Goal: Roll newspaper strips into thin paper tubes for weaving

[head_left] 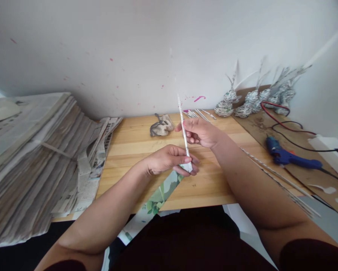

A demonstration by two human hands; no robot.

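My left hand pinches the lower end of a thin rolled paper tube, where it meets a printed paper strip. The strip, white with green leaves, slants down from that hand toward my lap. Higher on the tube, my right hand closes its thumb and finger around the shaft. The tube stands nearly upright, its tip leaning slightly left against the wall behind. Part of the strip's upper end is hidden by my left fingers.
A tall stack of newspapers fills the left side. A crumpled cloth lies near the wall. At right are woven paper figures, a blue glue gun with cables, and long paper rods. Short white sticks lie at the back.
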